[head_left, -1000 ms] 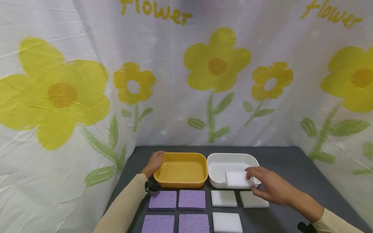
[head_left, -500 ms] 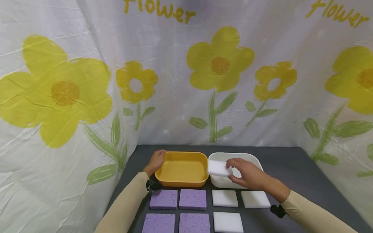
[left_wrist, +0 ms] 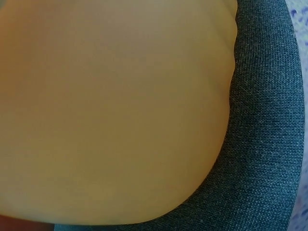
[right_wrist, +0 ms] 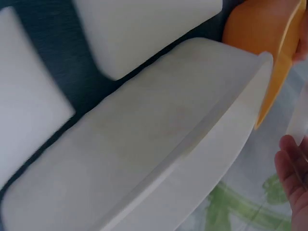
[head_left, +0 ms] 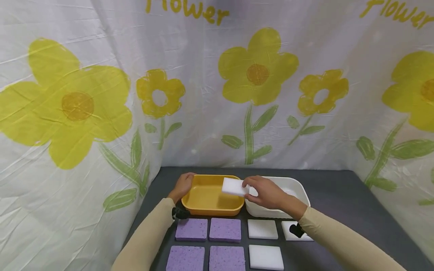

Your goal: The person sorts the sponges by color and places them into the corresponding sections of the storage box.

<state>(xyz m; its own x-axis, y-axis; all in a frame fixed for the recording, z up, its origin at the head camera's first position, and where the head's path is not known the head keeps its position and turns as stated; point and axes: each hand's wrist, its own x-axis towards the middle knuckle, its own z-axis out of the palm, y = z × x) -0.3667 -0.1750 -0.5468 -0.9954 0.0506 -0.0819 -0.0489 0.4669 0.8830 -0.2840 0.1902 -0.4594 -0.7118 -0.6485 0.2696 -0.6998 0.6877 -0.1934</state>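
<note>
My right hand (head_left: 266,192) pinches a square white sponge (head_left: 234,186) by its right edge. The sponge hangs over the right part of the yellow tray (head_left: 213,211). At that tray's left end, my left hand (head_left: 184,185) grips the rim. The white tray (head_left: 296,187) stands directly right of the yellow one, partly covered by my right hand and wrist. In the right wrist view, fingertips (right_wrist: 291,168) show at the right edge beside the pale sponge (right_wrist: 299,115). The yellow tray's wall (left_wrist: 120,120) fills most of the left wrist view.
Several purple sponges (head_left: 191,229) lie in rows in front of the yellow tray. White sponges (head_left: 262,229) lie in front of the white tray, one partly hidden by my right wrist. A flower-printed curtain (head_left: 203,143) surrounds the dark tabletop (head_left: 332,188).
My right hand has carried the white sponge left, from over the white tray to over the yellow one. The left hand has stayed at the yellow tray's rim. The head view has shifted slightly.
</note>
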